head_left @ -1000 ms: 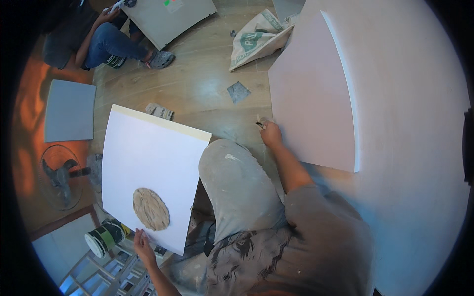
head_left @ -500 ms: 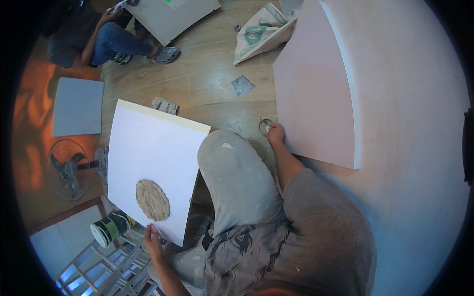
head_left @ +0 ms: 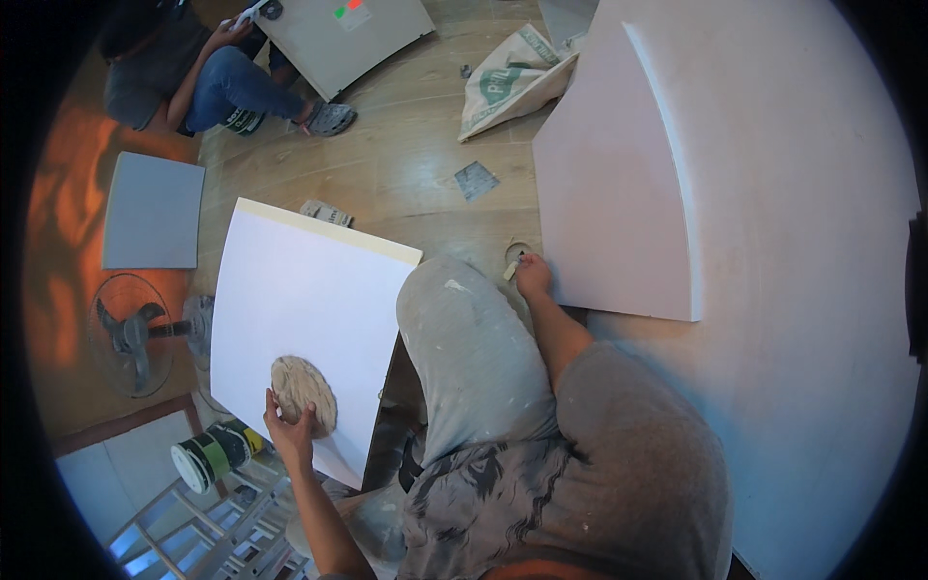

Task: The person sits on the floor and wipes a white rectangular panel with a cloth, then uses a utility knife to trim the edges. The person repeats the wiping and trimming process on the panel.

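A white panel [head_left: 300,280] with a pale cream edge lies tilted in front of me, beside my bent knee. On its near part sits a round, rough-looking beige disc [head_left: 311,379]; its material is unclear. My left hand [head_left: 293,430] rests over the disc's near-left edge, thumb and fingers spread apart. Out to the right, my right hand [head_left: 534,276] is closed on a small tool with a pale yellow end [head_left: 510,271]; its kind is too small to tell. Just beyond that hand, a round, shallow container [head_left: 517,249] stands on the floor, partly hidden.
A large pinkish panel [head_left: 619,203] stands at the right. Ahead are a white-and-green sack [head_left: 507,85] and a grey square [head_left: 476,181]. Leftward are a fan [head_left: 135,333], a bucket [head_left: 208,456] and a ladder [head_left: 208,527]. A co-worker [head_left: 184,82] sits far left beside another panel [head_left: 338,39].
My left hand has moved up from the panel's near edge onto the beige disc. My right hand has drawn slightly back from the round container, and the pale-ended tool shows more.
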A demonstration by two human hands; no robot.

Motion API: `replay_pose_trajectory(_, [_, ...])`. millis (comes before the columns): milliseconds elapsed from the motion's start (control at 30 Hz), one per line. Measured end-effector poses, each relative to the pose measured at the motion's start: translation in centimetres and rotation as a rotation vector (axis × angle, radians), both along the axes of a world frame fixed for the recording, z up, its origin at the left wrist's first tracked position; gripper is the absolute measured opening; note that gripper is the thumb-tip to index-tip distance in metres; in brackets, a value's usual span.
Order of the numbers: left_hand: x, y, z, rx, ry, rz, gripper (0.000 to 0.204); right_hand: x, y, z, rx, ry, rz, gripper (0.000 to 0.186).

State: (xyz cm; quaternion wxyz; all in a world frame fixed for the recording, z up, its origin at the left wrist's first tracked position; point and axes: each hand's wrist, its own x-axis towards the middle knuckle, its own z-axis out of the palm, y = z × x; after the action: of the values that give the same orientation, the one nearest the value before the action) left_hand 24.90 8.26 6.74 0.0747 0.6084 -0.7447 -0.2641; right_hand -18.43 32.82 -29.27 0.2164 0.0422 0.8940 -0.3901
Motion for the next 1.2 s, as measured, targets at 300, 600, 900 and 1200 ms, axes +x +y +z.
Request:
replay_pose_trajectory(300, [-0.1,1.6,-0.7,0.243,0.335,0.145,0.075,-1.4,-1.2,-0.9,0.083,-0.033,-0.018,0.017])
replay_pose_trajectory(600, [0.5,2.5,-0.4,0.253,0.391,0.167,0.068,-1.4,-0.1,1.1,-0.153,-0.038,-0.109,0.023])
replay_pose_trajectory(900, [-5.6,3.1,6.3,0.218,0.655,0.149,0.046,-5.4,-5.6,20.0,-0.673,-0.218,0.182,0.028])
replay_pose_trajectory(1200, [-17.7,-0.6,16.4,0.394,1.105,-0.406,0.081,2.1,-22.9,49.5,-1.048,-0.406,1.162,0.063])
